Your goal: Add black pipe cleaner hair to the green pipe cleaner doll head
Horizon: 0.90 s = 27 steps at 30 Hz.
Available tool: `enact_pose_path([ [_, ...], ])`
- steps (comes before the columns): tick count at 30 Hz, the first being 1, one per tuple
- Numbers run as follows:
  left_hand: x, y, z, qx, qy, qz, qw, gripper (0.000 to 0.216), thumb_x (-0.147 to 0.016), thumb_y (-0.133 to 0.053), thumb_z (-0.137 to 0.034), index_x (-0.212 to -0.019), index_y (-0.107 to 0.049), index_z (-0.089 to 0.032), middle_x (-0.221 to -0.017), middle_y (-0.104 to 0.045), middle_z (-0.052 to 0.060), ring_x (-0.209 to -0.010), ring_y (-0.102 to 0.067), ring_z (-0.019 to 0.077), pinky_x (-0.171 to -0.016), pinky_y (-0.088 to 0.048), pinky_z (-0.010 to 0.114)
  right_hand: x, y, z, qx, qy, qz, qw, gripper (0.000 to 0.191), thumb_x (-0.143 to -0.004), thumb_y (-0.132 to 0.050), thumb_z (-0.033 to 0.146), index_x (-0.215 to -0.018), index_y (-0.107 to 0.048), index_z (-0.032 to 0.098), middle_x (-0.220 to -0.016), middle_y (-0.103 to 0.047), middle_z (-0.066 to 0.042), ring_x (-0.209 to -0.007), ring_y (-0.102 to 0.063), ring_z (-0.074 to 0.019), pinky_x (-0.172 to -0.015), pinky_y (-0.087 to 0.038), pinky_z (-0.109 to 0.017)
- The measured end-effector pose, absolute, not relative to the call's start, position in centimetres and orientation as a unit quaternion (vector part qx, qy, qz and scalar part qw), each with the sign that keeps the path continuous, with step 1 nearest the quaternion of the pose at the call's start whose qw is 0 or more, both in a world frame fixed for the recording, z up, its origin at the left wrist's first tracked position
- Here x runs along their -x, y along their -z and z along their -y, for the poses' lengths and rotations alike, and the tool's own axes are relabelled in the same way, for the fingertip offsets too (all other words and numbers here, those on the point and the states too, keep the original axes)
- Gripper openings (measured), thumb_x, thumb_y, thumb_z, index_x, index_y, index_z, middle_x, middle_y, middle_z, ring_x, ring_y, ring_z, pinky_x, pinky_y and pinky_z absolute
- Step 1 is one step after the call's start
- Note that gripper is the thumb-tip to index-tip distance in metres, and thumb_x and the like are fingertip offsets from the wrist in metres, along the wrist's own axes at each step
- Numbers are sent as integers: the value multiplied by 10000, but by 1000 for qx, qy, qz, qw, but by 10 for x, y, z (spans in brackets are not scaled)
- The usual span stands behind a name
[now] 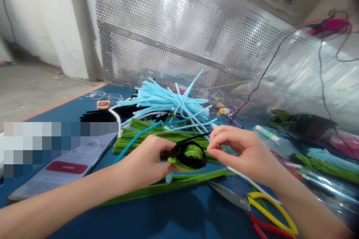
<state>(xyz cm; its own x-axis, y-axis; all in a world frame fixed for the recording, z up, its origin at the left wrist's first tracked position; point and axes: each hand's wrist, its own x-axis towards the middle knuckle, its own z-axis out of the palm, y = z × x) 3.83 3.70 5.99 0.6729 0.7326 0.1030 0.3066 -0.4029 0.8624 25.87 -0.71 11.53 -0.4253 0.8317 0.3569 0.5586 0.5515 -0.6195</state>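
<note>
My left hand [151, 158] is closed around the side of a coiled pipe cleaner piece [193, 152], green in the middle with a black ring wound about it. From this ring a black pipe cleaner end [193, 137] stretches up and right to my right hand [238, 147], whose thumb and fingers are pinched on it. Green pipe cleaners [134, 138] lie in a bunch behind and below the piece. Scissors [244, 203] with one yellow and one red handle rest partly open, below my right hand.
Light blue pipe cleaners [168, 97] are heaped at the back, beside black ones [97, 116]. Glasses [105, 96] and a small box [103, 104] sit back left. A phone [66, 168] showing a timer lies at left. Clear plastic packaging [328, 190] is at right; a perforated metal panel [179, 33] stands behind.
</note>
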Motion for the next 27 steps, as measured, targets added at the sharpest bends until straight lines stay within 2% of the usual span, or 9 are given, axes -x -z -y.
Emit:
enact_pose_path([
  [5,-38,-63,-38,-795,-229,-281,487,176,-750,-654,-274,-753,-702,-104,-648,-588,-18,-623,-503,116,-575,-404,174,-260,-111,14,378,-196,831,358,65,-809,-653,136,-795,-664,199,-818,-598,-2,-726,-577,-101,-673,-473,-230],
  [9,-36,-62,-39,-812,-216,-268,471,191,-769,-646,-285,-769,-701,-102,-662,-601,-14,-640,-516,123,-576,-399,175,-253,-108,19,377,-195,828,365,50,-792,-690,147,-799,-683,196,-839,-598,5,-746,-586,-84,-705,-470,-205],
  [21,-36,-62,-38,-832,-227,-259,435,92,-740,-646,-164,-662,-636,-115,-592,-518,-51,-586,-433,83,-540,-339,157,-250,-104,23,395,-188,825,359,65,-778,-706,155,-770,-678,214,-790,-596,32,-702,-576,-69,-654,-454,-185],
  [27,-36,-62,-38,-833,-218,-281,423,80,-738,-623,-152,-672,-625,-108,-606,-531,-38,-612,-454,102,-540,-338,180,-248,-104,25,415,-203,819,340,92,-765,-702,145,-738,-652,217,-758,-573,39,-682,-552,-72,-635,-450,-181],
])
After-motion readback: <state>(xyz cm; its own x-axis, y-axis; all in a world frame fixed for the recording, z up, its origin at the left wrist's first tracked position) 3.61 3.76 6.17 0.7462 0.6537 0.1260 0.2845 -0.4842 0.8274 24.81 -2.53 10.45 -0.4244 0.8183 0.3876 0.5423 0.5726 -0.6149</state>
